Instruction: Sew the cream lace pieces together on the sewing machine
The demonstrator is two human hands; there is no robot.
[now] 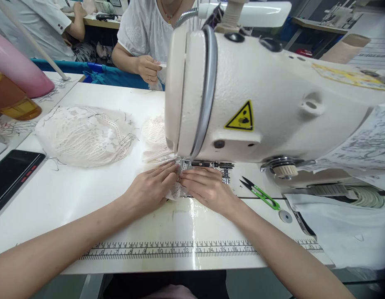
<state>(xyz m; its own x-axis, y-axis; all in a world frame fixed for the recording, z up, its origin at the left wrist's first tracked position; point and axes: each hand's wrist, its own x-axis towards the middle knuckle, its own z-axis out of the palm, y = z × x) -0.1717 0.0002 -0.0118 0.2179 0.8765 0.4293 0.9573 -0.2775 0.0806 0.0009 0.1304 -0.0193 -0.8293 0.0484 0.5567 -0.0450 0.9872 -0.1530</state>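
White lace (173, 192) between 2 hands (153, 185) (208, 189), amber bottle (14, 99), contents unclear

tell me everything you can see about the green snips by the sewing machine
The snips have bright green handles and two dark, pointed blades that look like metal, their tips slightly parted. They lie on the white tabletop, to the right of the right hand, slanting with the blades toward the upper left. Their handle end is close to a small round grey disc; whether they touch is unclear. No hand touches them.
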